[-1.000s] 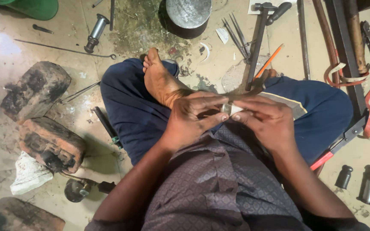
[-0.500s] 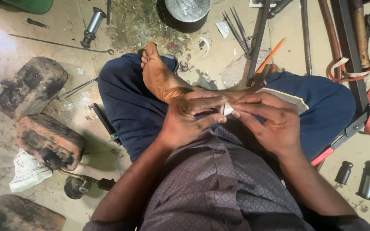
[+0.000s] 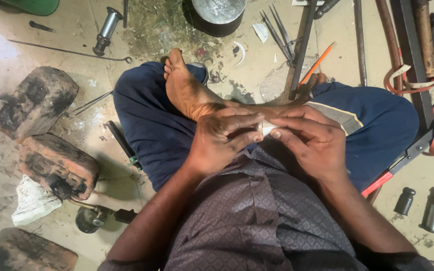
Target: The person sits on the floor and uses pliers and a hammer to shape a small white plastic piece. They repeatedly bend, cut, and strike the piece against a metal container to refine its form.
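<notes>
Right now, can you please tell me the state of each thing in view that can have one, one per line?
Left hand: closed on a small pale piece, fingertips pinching.
Right hand: pinching the same small pale piece, mostly hidden.
Orange pencil: lying flat on the floor.
Metal pot: upright on the floor.
Burnt bricks: lying on the floor, blackened.
Red-handled cutters: lying beside the knee; jaws hidden.

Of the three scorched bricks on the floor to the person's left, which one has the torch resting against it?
The middle brick: the torch sits at its lower edge. The upper brick and bottom brick stand alone.
</notes>
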